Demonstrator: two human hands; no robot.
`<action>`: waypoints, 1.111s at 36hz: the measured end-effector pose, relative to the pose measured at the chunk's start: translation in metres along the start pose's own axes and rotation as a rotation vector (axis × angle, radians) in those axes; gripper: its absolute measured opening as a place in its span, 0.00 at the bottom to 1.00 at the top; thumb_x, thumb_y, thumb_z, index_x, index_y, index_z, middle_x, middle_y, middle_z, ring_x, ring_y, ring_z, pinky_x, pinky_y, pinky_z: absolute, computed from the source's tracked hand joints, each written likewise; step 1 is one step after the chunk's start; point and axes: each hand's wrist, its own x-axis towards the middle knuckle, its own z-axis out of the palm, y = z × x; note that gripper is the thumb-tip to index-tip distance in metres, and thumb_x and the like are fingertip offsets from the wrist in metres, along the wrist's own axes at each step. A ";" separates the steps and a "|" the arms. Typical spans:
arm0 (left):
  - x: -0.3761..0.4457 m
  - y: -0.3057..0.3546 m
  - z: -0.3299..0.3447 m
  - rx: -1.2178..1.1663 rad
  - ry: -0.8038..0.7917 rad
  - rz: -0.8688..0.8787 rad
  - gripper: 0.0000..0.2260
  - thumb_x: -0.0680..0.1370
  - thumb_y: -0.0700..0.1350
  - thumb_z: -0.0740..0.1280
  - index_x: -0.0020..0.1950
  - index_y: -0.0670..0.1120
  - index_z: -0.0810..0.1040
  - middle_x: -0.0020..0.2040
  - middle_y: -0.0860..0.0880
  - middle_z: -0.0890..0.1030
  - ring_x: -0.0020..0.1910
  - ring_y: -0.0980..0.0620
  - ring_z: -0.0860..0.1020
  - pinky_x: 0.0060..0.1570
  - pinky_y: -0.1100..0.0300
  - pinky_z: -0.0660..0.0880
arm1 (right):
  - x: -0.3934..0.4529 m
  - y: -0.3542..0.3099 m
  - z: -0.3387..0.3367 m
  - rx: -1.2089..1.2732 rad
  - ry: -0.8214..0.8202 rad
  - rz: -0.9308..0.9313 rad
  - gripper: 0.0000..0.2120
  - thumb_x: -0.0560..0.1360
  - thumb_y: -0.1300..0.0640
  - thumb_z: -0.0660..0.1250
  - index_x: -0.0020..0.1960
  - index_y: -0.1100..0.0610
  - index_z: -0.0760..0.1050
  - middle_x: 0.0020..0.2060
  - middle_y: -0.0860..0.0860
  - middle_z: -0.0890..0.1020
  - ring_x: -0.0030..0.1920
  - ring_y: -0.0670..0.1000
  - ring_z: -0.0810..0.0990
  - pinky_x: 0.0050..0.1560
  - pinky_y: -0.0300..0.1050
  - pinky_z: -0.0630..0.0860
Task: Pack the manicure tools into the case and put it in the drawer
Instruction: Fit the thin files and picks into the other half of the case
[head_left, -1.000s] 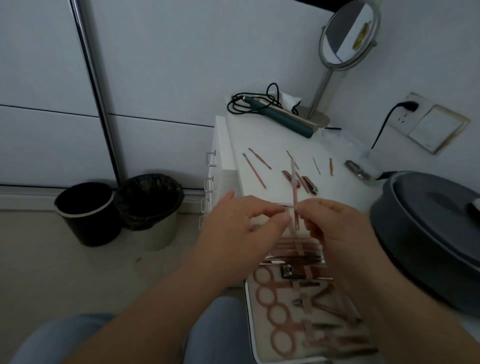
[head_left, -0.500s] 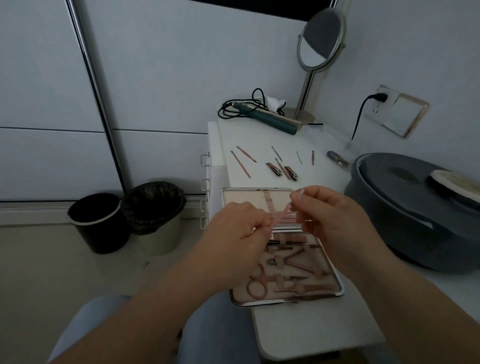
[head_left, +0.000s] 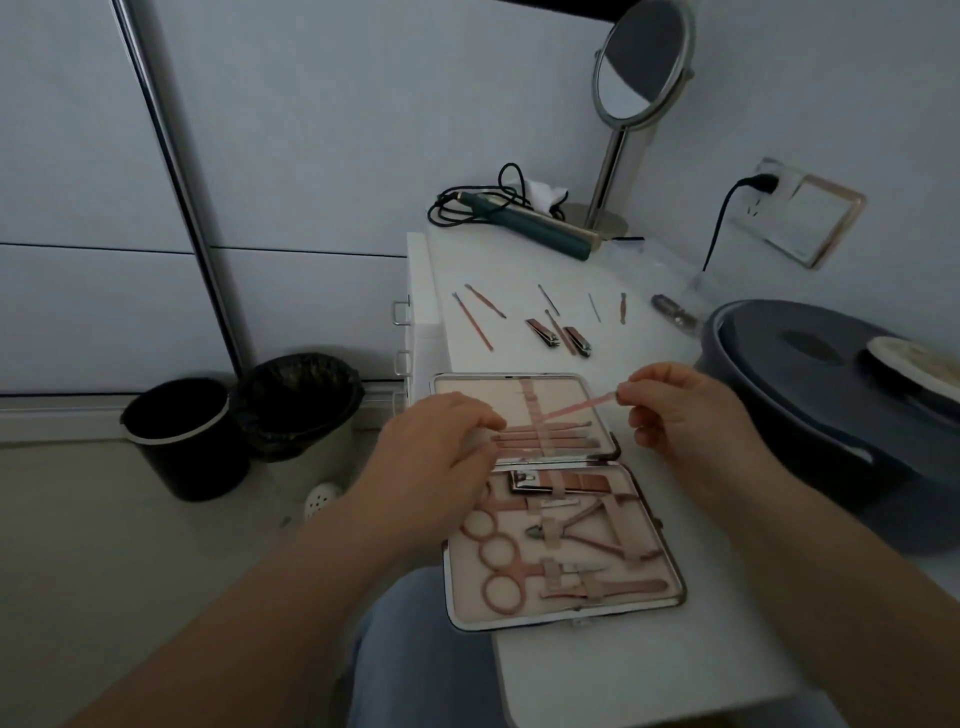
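Note:
The manicure case lies open on the white table, its pink lining holding scissors, nippers and clippers under straps. My right hand pinches one end of a thin pink tool, which slants down to the left toward the strap in the case's far half. My left hand rests on that half's left side, fingertips on the tools strapped there. Several loose tools, among them two nail clippers and thin pushers, lie farther back on the table.
A dark grey round appliance stands to the right of the case. At the back stand a mirror and a green corded hair tool. Drawer handles show on the table's left side. Two bins stand on the floor.
The view has tilted up and pulled back, so the whole open case shows. The thin pink tool went from upright between both hands to slanted, held at its right end by my right hand.

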 end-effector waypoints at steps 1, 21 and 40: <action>0.001 -0.002 0.001 -0.004 -0.002 0.007 0.10 0.76 0.44 0.62 0.56 0.50 0.76 0.52 0.58 0.73 0.55 0.60 0.68 0.59 0.67 0.61 | 0.002 0.004 0.001 -0.025 0.021 0.005 0.05 0.70 0.64 0.68 0.37 0.56 0.75 0.29 0.52 0.77 0.30 0.47 0.73 0.31 0.40 0.70; 0.003 -0.014 0.007 -0.013 0.012 0.024 0.14 0.76 0.45 0.62 0.61 0.51 0.73 0.55 0.61 0.68 0.55 0.67 0.62 0.58 0.70 0.57 | 0.014 0.013 0.001 -0.224 0.027 -0.052 0.06 0.71 0.66 0.67 0.39 0.57 0.74 0.28 0.51 0.74 0.19 0.39 0.70 0.21 0.30 0.68; 0.003 -0.012 0.005 -0.010 0.028 0.065 0.14 0.76 0.44 0.62 0.62 0.49 0.73 0.53 0.58 0.69 0.54 0.64 0.62 0.55 0.73 0.56 | 0.022 0.009 0.000 -0.408 -0.126 -0.050 0.02 0.70 0.64 0.70 0.43 0.60 0.79 0.30 0.51 0.80 0.26 0.43 0.74 0.23 0.29 0.70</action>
